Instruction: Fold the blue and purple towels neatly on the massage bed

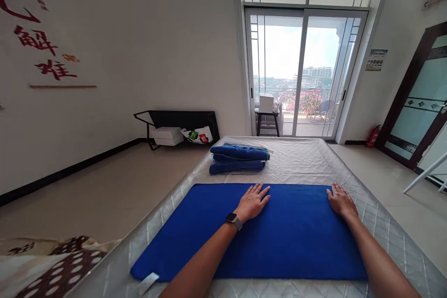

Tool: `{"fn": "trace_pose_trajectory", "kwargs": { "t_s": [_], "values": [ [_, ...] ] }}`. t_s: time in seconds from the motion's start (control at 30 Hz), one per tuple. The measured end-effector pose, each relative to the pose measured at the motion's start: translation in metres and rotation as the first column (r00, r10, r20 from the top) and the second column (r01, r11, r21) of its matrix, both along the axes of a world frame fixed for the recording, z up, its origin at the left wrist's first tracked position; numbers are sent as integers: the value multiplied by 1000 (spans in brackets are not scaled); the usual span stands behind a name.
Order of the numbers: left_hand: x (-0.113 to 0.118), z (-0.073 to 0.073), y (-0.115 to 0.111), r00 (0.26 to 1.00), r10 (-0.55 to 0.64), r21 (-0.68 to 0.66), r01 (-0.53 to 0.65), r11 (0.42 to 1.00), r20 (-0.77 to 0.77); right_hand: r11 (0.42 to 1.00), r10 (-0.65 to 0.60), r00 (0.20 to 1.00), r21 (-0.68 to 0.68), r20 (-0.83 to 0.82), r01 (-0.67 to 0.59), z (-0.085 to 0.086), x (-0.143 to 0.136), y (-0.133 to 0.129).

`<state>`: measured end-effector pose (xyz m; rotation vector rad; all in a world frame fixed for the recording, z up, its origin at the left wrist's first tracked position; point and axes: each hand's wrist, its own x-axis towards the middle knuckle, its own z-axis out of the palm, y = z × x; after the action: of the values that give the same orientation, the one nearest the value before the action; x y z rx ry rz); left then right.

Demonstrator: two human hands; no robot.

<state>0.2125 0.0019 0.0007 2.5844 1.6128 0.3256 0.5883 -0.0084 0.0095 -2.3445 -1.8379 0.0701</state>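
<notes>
A blue towel [293,237] lies spread flat across the mattress, with a white label [149,283] at its near left corner. My left hand [252,202], below a wristwatch, rests on the towel near the middle of its far edge, palm down with fingers extended. At the far right corner of the cloth, my right hand [342,199] lies flat with its fingers stretched forward. Neither hand grips anything. Just beyond the far edge sits a stack of folded blue towels [239,158].
The quilted mattress [296,158] fills the foreground. A brown patterned blanket [59,265] lies at the lower left. By the wall stands a black rack [181,118] with white boxes [166,135]. Sliding glass doors [305,74] are ahead; a fire extinguisher [373,136] stands right.
</notes>
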Motion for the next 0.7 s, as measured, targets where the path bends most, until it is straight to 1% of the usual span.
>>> {"fn": "trace_pose_trajectory", "kwargs": {
  "t_s": [0.03,0.1,0.17,0.2,0.27,0.3,0.33,0.4,0.57,0.63,0.7],
  "values": [
    [-22,-1,3,999,46,-5,-46,999,-12,1000,1,1000,4,-2,-1,1,0,0],
    [-73,1,6,983,173,-21,-175,984,-52,1000,-2,1000,5,-3,2,2,-1,0],
    [-125,6,6,943,317,-43,-322,946,-106,1000,-11,1000,-3,-1,11,4,-3,-1],
    [-148,9,4,922,367,-48,-375,926,-123,1000,-14,1000,-11,0,14,5,-3,-1],
    [-184,15,0,891,430,-51,-441,896,-147,1000,-15,1000,-23,4,15,8,-5,-2],
    [-197,17,-1,883,444,-51,-456,889,-151,1000,-14,1000,-28,5,15,9,-6,-3],
    [-206,17,-2,878,453,-50,-465,884,-154,999,-14,1000,-31,6,14,10,-6,-4],
    [-215,17,-3,873,462,-41,-473,880,-155,999,-16,1000,-35,9,16,10,-6,-4],
    [-215,10,0,871,466,-17,-474,880,-157,1000,-15,1000,-23,5,15,6,-2,-1],
    [-216,12,2,868,462,-28,-474,880,-179,1000,-10,1000,-17,3,10,5,-2,-1],
    [-217,17,5,870,446,-30,-461,887,-209,1000,-15,1000,-27,8,15,7,-4,-2]
  ]
}}
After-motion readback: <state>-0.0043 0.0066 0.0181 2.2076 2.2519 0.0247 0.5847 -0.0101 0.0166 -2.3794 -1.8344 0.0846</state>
